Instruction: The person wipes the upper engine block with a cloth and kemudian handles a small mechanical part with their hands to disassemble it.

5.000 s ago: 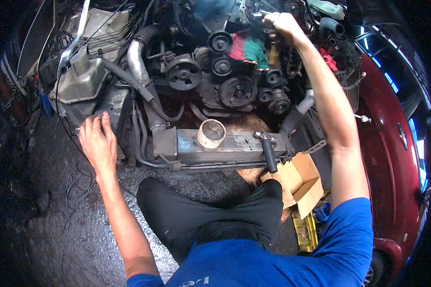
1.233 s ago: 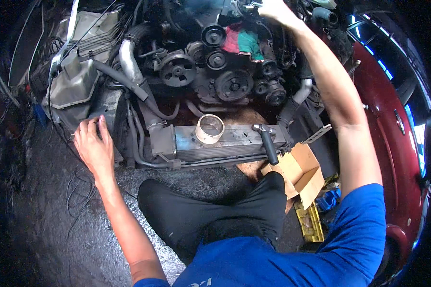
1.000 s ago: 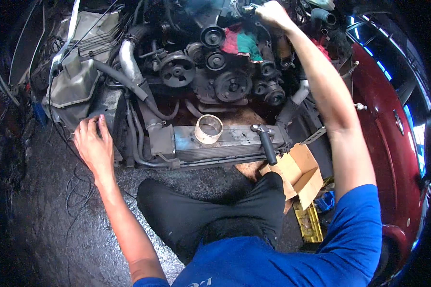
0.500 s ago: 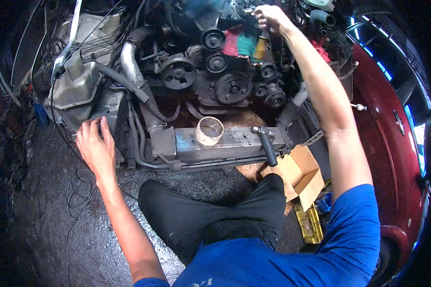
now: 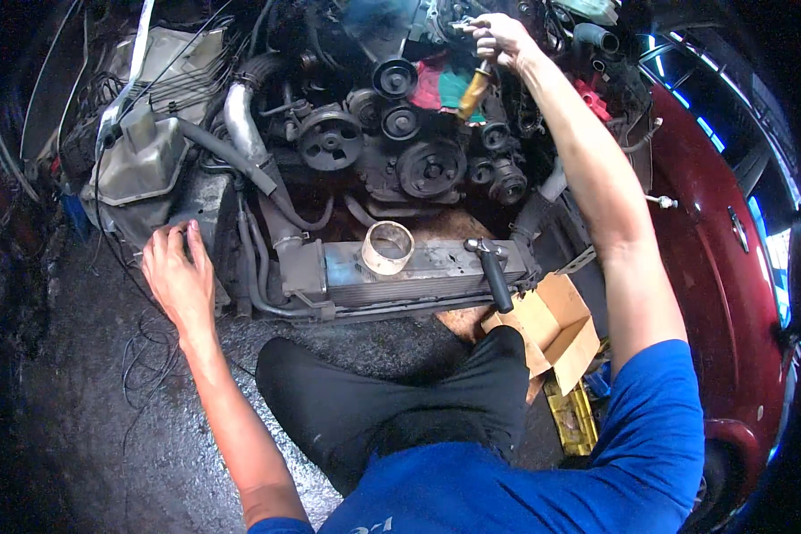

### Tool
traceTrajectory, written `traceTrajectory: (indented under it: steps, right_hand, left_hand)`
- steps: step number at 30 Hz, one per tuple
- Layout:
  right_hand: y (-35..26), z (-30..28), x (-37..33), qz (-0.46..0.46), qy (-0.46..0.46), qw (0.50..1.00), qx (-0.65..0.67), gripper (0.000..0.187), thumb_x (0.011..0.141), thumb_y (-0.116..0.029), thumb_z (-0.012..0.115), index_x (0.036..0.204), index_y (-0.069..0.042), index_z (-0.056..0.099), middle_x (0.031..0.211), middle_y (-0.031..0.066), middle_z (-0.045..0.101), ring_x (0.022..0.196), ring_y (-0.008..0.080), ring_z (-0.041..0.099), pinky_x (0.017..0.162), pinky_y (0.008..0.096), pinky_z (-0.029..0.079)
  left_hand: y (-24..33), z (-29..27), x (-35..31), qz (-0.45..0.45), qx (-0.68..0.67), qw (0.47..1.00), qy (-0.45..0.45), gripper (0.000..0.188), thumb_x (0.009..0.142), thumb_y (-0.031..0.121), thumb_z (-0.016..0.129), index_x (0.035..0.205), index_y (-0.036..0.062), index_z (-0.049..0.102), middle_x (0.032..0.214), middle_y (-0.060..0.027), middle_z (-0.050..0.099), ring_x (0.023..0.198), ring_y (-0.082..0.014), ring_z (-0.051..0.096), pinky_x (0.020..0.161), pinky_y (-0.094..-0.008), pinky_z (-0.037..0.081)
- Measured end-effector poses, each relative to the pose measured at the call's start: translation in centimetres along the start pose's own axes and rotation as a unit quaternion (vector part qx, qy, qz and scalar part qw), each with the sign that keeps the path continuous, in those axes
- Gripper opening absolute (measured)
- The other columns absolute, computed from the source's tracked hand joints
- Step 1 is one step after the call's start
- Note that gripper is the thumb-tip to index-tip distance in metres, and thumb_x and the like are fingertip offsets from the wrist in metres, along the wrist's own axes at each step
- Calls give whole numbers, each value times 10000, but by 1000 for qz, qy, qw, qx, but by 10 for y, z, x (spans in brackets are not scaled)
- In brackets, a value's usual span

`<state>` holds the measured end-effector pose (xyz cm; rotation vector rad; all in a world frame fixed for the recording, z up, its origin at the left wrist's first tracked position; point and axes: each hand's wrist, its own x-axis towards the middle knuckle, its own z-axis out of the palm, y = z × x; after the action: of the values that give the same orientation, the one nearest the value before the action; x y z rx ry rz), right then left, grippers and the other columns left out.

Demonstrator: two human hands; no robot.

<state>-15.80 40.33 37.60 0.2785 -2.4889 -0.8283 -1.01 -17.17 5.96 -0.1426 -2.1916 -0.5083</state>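
Observation:
My right hand (image 5: 500, 40) is raised over the upper part of the engine, its fingers closed. A yellow-handled tool (image 5: 474, 93), like a screwdriver, hangs from it, handle down and tilted; its upper end is hidden in the fingers. Small metal pieces (image 5: 465, 28) show beside the fingertips. Behind the handle lie a red rag (image 5: 425, 84) and a green rag (image 5: 452, 89). My left hand (image 5: 176, 267) holds nothing; its fingers are apart, near a dark panel below a whitish plastic reservoir (image 5: 138, 169). Pulleys (image 5: 431, 166) line the engine front.
On the finned cooler (image 5: 356, 271) in front stand a pale ring (image 5: 388, 248) and a black-handled ratchet (image 5: 494, 278). An open cardboard box (image 5: 556, 325) sits by my right knee, above a yellow tray (image 5: 574, 423). Cables (image 5: 151, 356) trail over the floor; a dark red car panel (image 5: 712, 294) rises at right.
The yellow-handled tool has swung, its handle end shifting left and slightly down. My right hand has moved slightly; my left hand stays in place.

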Motion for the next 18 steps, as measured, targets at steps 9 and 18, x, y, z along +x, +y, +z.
traceTrajectory:
  steps: [9,18]
  right_hand:
    - [-52,-54,-38,36,17,998,-55,246,793,-258,675,730,-26,729,707,255,668,733,389,725,665,475,580]
    - [-52,-39,-29,-7,48,998,-39,215,758,-212,641,719,-12,711,707,255,671,707,419,708,653,492,579]
  left_hand:
    - [0,2,0,-1,10,1000,3,298,1018,285,611,1048,12,727,1081,-127,666,1071,-326,617,944,-446,467]
    - [-1,1,0,7,13,1000,11,283,1012,271,612,1029,14,729,1067,-122,666,1051,-326,619,933,-450,473]
